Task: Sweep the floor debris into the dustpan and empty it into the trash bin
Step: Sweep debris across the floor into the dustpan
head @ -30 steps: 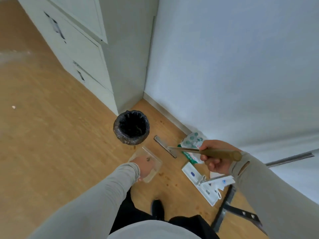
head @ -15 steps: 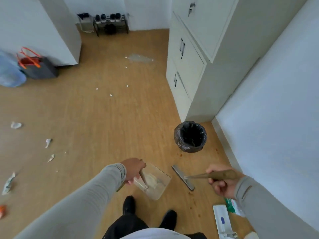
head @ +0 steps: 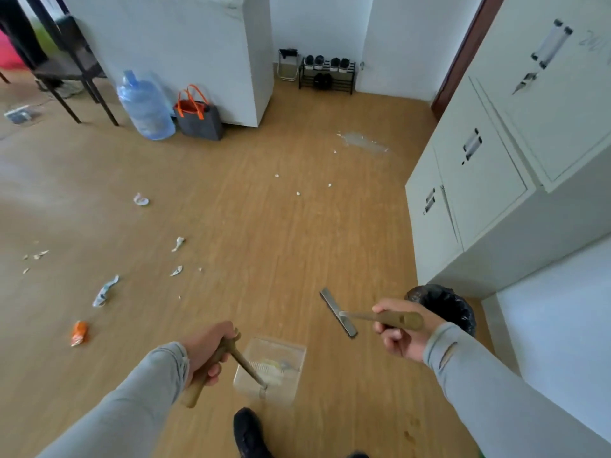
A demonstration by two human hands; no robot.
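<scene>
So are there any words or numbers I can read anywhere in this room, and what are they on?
Faint grey number on the top cabinet door: it seems to start "20", the rest runs off the picture's edge.
Label holders on the lower cabinet doors: too blurred to read.
Orange wrapper on the floor: print too small to read.
Blue water jug and the grey bag: no readable text.

A single head-worn wide-angle view looks forward and steeply down from standing height: the left hand (head: 206, 350) and right hand (head: 401, 328) sit close at the bottom, wooden floor (head: 264, 233) stretching beyond them to far walls.
</scene>
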